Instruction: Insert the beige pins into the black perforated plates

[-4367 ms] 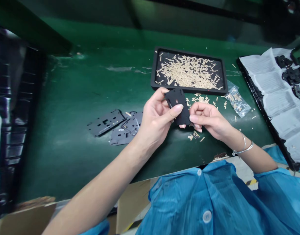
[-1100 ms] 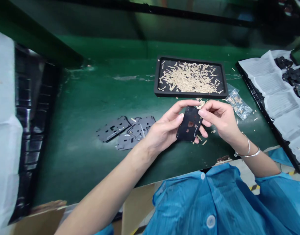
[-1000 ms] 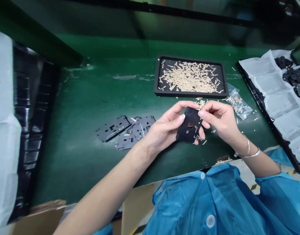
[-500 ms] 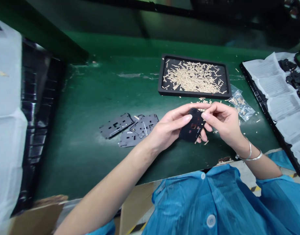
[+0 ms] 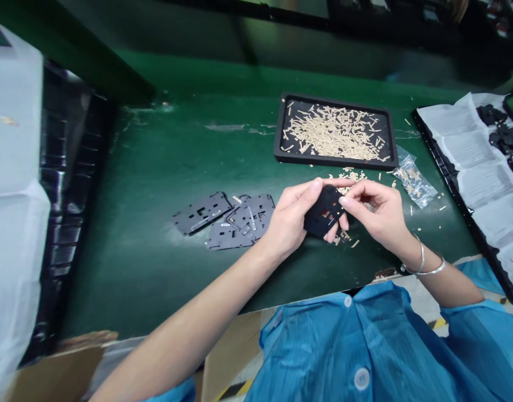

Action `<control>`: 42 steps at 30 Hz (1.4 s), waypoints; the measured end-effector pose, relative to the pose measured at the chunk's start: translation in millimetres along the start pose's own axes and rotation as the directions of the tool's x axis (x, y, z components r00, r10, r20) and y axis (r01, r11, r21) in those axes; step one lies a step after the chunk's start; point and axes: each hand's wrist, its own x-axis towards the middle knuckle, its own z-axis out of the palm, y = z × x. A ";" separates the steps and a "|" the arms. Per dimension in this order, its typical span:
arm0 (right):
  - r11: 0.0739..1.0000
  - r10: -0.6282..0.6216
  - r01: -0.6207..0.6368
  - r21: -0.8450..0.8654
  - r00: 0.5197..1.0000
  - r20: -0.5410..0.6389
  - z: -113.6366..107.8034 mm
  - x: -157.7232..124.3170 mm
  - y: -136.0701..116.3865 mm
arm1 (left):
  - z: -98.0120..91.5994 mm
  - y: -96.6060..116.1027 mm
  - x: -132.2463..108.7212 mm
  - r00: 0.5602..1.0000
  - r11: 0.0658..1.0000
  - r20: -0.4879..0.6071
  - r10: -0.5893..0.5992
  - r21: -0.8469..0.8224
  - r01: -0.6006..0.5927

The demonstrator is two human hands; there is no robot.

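A flat black plastic plate with small cut-outs (image 5: 322, 216) is held up over the table's front half. My left hand (image 5: 293, 215) is closed round its left side, the thumb along the top edge and fingertips showing beneath. At the plate's right edge my right hand (image 5: 376, 212) has thumb and forefinger pinched against it, near small pale spots. Whether a small piece sits in that pinch is hidden. Several similar black plates (image 5: 240, 223) lie overlapping on the table to the left, one pale strip on top of them.
Behind my hands stands a black tray (image 5: 336, 163) heaped with small beige strips (image 5: 336, 131). Loose strips (image 5: 349, 177) and a clear plastic bag (image 5: 416, 181) lie nearby. A lined tray with black parts (image 5: 483, 184) is at right; black trays with white sheeting (image 5: 13, 223) stand at left.
My left thumb has slid from the plate's face up to its top edge. The plate has turned slightly, and my right hand has shifted a little left with it.
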 end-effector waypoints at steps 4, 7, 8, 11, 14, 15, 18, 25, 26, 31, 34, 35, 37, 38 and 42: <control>0.999 -0.038 0.037 -0.024 0.999 -0.012 0.5 -0.3 -1.7 | -2.2 -2.4 -1.4 1.000 0.998 -0.005 -0.004 0.056 0.004; 0.997 -0.053 0.052 -0.060 0.998 -0.019 0.7 -0.8 -2.2 | -3.4 -4.1 -2.6 0.999 0.992 -0.034 0.017 0.126 -0.013; 0.996 -0.053 0.051 -0.075 0.998 -0.020 0.7 -1.0 -2.1 | -3.3 -4.4 -2.8 0.999 0.989 -0.046 0.025 0.144 -0.018; 0.987 -0.079 0.074 -0.144 0.997 -0.024 0.3 -1.6 -0.5 | -2.1 -4.7 -2.2 0.996 0.978 -0.078 0.053 0.206 -0.036; 0.956 -0.177 0.167 -0.241 0.984 -0.022 -0.2 -1.8 2.1 | -0.9 -4.4 -1.0 0.994 0.966 -0.103 0.035 0.257 -0.007; 0.943 -0.216 0.203 -0.265 0.976 -0.021 -0.1 -1.9 3.0 | -0.7 -4.2 -0.7 0.995 0.965 -0.099 0.016 0.264 0.011; 0.924 -0.272 0.257 -0.285 0.962 -0.014 0.7 -2.4 5.1 | 0.0 -2.9 -0.8 0.998 0.955 -0.065 -0.009 0.296 0.027; 0.993 -0.031 0.030 -0.114 1.000 -0.006 -10.8 8.0 -4.7 | -7.5 1.5 2.9 0.977 0.871 -0.121 0.173 0.482 -0.094; 0.986 -0.059 0.051 -0.158 0.997 -0.048 -17.5 16.6 -7.0 | -10.6 1.7 4.6 0.955 0.853 -0.149 0.258 0.499 -0.153; 0.606 -0.500 0.186 -0.774 0.846 -0.188 -63.5 96.4 0.1 | -24.3 1.0 12.9 0.847 0.812 -0.290 0.446 0.528 -0.247; 0.333 -0.519 0.039 -0.942 0.842 -0.149 -80.3 142.2 17.8 | -28.0 0.2 16.9 0.840 0.788 -0.292 0.457 0.572 -0.230; 0.290 -0.462 -0.001 -0.957 0.876 -0.141 -81.3 150.2 23.4 | -28.9 -0.1 18.1 0.838 0.775 -0.285 0.465 0.589 -0.230; 0.262 -0.360 -0.038 -0.964 0.923 -0.135 -77.5 152.0 31.5 | -30.3 -0.7 20.1 0.834 0.749 -0.270 0.480 0.622 -0.230; 0.273 -0.345 -0.032 -0.962 0.930 -0.129 -73.5 146.4 33.5 | -31.0 -0.9 20.9 0.833 0.738 -0.264 0.486 0.635 -0.229; 0.353 -0.333 0.096 -0.931 0.942 -0.029 -55.0 99.8 27.4 | -32.2 -1.4 22.2 0.828 0.710 -0.250 0.502 0.665 -0.230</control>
